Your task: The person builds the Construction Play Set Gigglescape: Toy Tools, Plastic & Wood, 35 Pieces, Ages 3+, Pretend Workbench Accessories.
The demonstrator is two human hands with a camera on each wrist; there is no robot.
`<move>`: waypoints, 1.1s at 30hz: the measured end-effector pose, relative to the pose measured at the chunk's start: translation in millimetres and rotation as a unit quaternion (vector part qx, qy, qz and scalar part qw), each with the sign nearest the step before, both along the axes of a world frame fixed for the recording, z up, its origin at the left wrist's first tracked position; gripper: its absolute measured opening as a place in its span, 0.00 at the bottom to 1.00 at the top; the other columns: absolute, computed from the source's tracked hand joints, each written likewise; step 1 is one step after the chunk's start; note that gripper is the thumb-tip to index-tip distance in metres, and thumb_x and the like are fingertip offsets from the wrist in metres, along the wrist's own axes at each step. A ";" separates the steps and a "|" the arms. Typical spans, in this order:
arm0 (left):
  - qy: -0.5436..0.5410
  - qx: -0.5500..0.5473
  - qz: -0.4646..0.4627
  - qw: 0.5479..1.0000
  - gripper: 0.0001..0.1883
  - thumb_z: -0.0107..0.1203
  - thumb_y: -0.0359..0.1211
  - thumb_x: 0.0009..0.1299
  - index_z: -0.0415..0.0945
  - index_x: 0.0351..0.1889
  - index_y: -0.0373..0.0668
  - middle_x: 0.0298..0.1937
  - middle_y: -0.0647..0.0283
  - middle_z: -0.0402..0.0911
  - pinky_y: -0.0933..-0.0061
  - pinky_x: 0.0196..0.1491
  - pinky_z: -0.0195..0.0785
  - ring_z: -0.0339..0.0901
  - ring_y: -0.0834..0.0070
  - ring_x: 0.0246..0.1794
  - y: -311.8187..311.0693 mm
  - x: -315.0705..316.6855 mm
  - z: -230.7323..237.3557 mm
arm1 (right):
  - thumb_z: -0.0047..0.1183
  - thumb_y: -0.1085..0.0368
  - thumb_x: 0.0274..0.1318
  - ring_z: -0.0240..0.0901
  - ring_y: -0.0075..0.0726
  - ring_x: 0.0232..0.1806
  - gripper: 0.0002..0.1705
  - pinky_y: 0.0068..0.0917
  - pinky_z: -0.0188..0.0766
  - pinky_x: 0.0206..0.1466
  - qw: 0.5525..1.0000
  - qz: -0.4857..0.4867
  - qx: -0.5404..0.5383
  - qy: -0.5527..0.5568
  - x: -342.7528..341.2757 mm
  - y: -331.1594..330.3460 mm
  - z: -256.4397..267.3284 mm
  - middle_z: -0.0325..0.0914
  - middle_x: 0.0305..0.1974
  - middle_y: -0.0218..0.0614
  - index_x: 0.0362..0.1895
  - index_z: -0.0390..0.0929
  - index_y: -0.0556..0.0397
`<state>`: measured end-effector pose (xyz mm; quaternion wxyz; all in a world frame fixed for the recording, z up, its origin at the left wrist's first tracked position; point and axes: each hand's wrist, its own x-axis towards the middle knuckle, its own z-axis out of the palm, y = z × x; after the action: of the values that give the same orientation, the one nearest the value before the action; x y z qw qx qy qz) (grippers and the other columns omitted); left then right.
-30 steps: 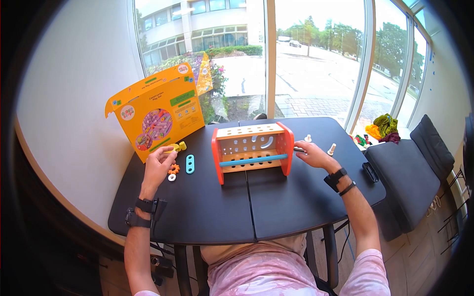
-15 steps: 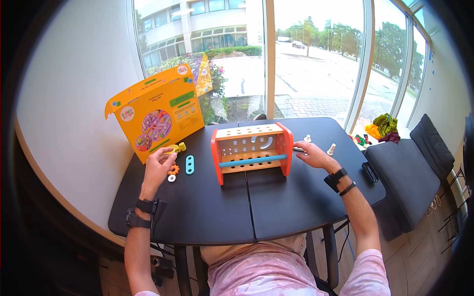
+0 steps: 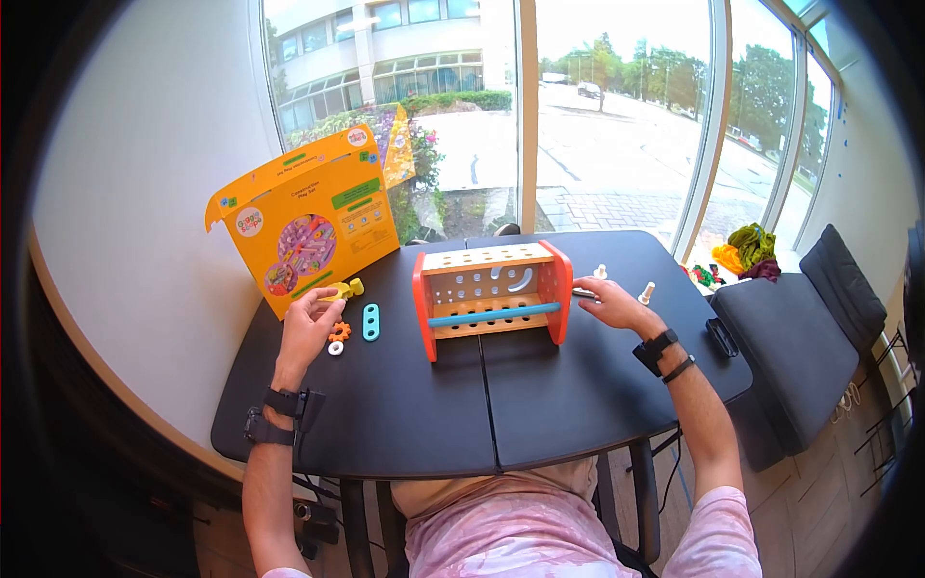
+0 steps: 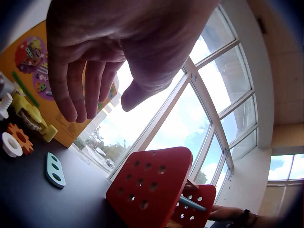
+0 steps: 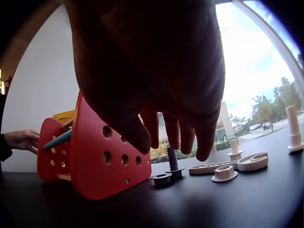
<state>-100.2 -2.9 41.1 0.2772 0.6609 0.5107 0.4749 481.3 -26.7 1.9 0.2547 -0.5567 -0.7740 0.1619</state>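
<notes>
My left hand (image 3: 310, 323) hovers with loosely bent fingers near a yellow toy piece (image 4: 28, 113); nothing is in its grasp. Around it lie an orange gear (image 4: 20, 138), a white ring (image 4: 16, 151) and a turquoise strip with three holes (image 3: 365, 323). Between the hands stands a wooden toy toolbox with red sides (image 5: 111, 164) and a blue bar (image 3: 493, 316). On its right, my right hand (image 3: 617, 303) hangs with relaxed fingers, holding nothing. In the right wrist view a dark bolt (image 5: 173, 161), dark nut (image 5: 161, 178), white nut (image 5: 224, 175) and white bolt (image 5: 234, 151) sit below the fingertips.
A large orange box (image 3: 356, 241) stands at the table's back left. A pale curved piece (image 5: 252, 164) lies by the white nut, and a white peg (image 5: 294, 135) stands farther right. A black object (image 3: 721, 337) rests at the right edge. Grey chair (image 3: 790, 356) beside the table.
Both hands and the toys stay where they were. Only a car outside the window has moved to the right.
</notes>
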 end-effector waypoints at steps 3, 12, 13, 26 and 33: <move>0.011 -0.008 -0.004 1.000 0.24 0.65 0.38 0.83 0.81 0.70 0.33 0.54 0.52 0.93 0.75 0.46 0.85 0.90 0.76 0.46 2.5 -2.6 -1.5 | 0.57 0.66 0.75 0.76 0.56 0.74 0.24 0.49 0.72 0.77 1.000 -0.004 -0.003 -0.001 0.3 0.0 0.6 0.83 0.69 0.46 0.72 0.81 0.45; 0.011 -0.008 -0.003 1.000 0.24 0.66 0.38 0.82 0.81 0.70 0.33 0.54 0.52 0.93 0.75 0.46 0.85 0.90 0.75 0.46 1.4 -2.3 -0.3 | 0.57 0.66 0.75 0.76 0.57 0.74 0.23 0.49 0.72 0.77 1.000 -0.008 -0.006 -0.002 -0.4 0.0 2.4 0.83 0.69 0.46 0.71 0.81 0.46; 0.007 -0.005 -0.002 1.000 0.23 0.66 0.38 0.82 0.81 0.69 0.32 0.52 0.52 0.93 0.74 0.47 0.86 0.90 0.75 0.46 1.4 -2.4 -0.2 | 0.57 0.66 0.75 0.76 0.57 0.74 0.23 0.49 0.72 0.77 1.000 -0.006 -0.004 -0.001 0.1 0.7 2.1 0.83 0.69 0.46 0.71 0.81 0.46; -0.002 -0.003 0.004 1.000 0.22 0.68 0.36 0.80 0.83 0.65 0.32 0.50 0.52 0.94 0.73 0.48 0.88 0.91 0.74 0.47 -1.1 -5.4 -2.6 | 0.49 0.72 0.70 0.81 0.66 0.65 0.22 0.53 0.76 0.71 0.978 -0.097 -0.020 -0.184 41.4 19.7 -28.8 0.87 0.58 0.60 0.65 0.82 0.58; 0.000 0.006 0.007 1.000 0.21 0.67 0.35 0.80 0.83 0.65 0.31 0.49 0.52 0.94 0.75 0.43 0.85 0.91 0.76 0.46 4.7 -15.0 -8.4 | 0.54 0.76 0.63 0.82 0.66 0.62 0.14 0.56 0.79 0.67 0.960 -0.140 0.022 -0.241 48.7 4.4 -29.0 0.88 0.51 0.55 0.50 0.86 0.58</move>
<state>-115.3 1.8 32.7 0.2694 0.6592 0.5124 0.4799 530.0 -22.4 -27.1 0.0933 -0.6763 -0.7300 -0.0315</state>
